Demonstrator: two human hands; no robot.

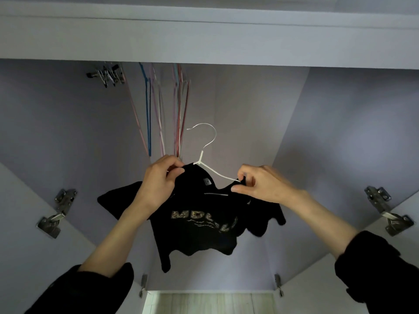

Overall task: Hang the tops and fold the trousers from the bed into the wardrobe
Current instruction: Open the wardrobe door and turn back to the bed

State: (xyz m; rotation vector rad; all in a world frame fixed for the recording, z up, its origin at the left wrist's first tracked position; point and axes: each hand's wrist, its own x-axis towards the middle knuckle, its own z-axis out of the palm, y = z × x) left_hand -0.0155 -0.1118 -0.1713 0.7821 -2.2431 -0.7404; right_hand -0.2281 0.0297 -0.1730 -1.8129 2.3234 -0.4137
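Note:
A black top (199, 232) with pale lettering on its chest hangs in front of the open wardrobe on a white hanger (212, 171). My left hand (158, 180) pinches the collar at the top's left shoulder. My right hand (258, 184) pinches the cloth at the right shoulder, beside the hanger's arm. The hanger's hook (204, 132) points up and is free of the rail. The hanger's left arm is hidden under the cloth and my left hand.
Several empty coloured hangers (163, 109) and a bunch of metal clip hangers (108, 74) hang at the wardrobe's upper left. Both doors stand open, with hinges at left (56, 214) and right (387, 211). The pale wardrobe floor (208, 302) lies below.

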